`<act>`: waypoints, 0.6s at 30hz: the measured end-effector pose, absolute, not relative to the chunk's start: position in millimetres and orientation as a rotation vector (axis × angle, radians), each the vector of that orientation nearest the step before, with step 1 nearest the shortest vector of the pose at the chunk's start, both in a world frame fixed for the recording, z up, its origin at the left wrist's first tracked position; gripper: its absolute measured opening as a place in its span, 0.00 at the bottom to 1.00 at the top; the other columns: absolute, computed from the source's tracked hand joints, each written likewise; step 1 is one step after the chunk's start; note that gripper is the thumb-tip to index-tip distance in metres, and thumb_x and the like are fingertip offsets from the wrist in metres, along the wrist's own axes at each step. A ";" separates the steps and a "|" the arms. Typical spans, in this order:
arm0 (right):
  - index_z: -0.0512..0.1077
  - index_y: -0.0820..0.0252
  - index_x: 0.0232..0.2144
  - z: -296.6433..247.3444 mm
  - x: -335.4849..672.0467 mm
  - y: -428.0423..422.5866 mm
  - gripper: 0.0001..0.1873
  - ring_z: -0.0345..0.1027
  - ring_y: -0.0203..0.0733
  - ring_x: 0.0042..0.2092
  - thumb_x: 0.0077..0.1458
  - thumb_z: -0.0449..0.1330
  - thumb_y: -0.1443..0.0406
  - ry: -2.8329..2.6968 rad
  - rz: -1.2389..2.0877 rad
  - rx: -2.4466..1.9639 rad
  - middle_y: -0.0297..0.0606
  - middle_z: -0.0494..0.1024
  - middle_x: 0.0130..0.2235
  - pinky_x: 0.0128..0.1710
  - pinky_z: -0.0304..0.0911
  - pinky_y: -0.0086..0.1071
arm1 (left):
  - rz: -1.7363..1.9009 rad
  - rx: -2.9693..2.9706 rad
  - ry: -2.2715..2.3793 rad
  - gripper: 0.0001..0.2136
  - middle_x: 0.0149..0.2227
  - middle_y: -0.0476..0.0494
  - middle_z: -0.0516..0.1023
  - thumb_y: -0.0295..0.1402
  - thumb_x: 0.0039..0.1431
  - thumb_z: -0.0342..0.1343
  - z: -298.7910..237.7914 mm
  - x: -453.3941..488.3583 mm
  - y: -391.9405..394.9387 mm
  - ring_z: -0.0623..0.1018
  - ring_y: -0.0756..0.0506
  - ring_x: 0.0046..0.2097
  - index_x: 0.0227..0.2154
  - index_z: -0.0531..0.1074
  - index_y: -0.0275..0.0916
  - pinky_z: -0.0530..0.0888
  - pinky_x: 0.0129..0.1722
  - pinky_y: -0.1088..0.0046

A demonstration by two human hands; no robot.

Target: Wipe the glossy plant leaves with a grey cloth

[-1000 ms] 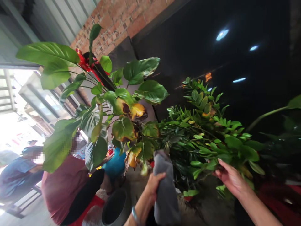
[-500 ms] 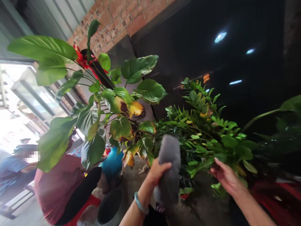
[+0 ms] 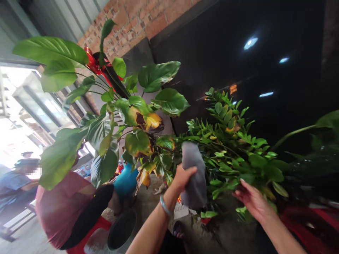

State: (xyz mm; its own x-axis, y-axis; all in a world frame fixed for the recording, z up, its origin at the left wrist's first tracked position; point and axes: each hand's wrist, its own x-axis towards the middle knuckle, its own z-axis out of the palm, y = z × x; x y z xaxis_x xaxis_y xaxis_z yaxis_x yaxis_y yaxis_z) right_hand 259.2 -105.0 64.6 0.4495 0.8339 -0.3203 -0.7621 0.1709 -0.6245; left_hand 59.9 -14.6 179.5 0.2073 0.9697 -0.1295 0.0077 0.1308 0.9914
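My left hand (image 3: 183, 179), with a pale green bangle on its wrist, is closed round a limp grey cloth (image 3: 195, 180) that stands up above the thumb and hangs below the fingers. Behind it spreads a bushy plant (image 3: 238, 155) with small glossy leaves. My right hand (image 3: 254, 201) is at the lower right edge of this foliage, fingers loosely bent and apart. Its fingertips are close to the leaves; whether they touch one I cannot tell. To the left of the cloth stands a large-leaved plant (image 3: 139, 141), some leaves yellow and brown.
A person in a pink top (image 3: 63, 208) sits on a red stool (image 3: 100, 224) at the left, beside a dark bucket (image 3: 123, 229) and a blue pot (image 3: 126, 181). Another person (image 3: 16, 183) sits farther left. A dark glossy panel (image 3: 212, 53) stands behind the plants.
My left hand has lifted the grey cloth slightly up and to the right, uncovering printed paper on the floor below. The right hand has barely moved.
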 end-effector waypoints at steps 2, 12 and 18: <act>0.72 0.57 0.16 62.7 260.6 -105.9 0.19 0.64 0.34 0.15 0.21 0.78 0.62 -0.123 1.140 -0.832 0.28 0.74 0.16 0.17 0.67 0.28 | 0.604 1.297 1.066 0.09 0.22 0.48 0.79 0.28 0.30 0.66 153.5 45.7 -36.2 0.75 0.44 0.26 0.22 0.80 0.39 0.73 0.31 0.68; 0.74 0.55 0.19 67.7 261.9 -105.9 0.23 0.70 0.39 0.17 0.15 0.79 0.64 -0.083 1.177 -0.813 0.27 0.77 0.17 0.21 0.72 0.33 | 0.991 1.221 0.960 0.18 0.27 0.46 0.80 0.36 0.31 0.70 203.9 47.3 -5.6 0.76 0.45 0.29 0.30 0.79 0.36 0.74 0.33 0.68; 0.69 0.58 0.17 52.2 259.2 -104.8 0.19 0.73 0.42 0.18 0.26 0.77 0.65 -0.131 1.158 -1.023 0.31 0.76 0.16 0.18 0.68 0.30 | 0.387 1.501 1.068 0.08 0.21 0.51 0.77 0.24 0.32 0.63 149.4 27.4 -40.0 0.74 0.45 0.27 0.21 0.78 0.39 0.69 0.30 0.70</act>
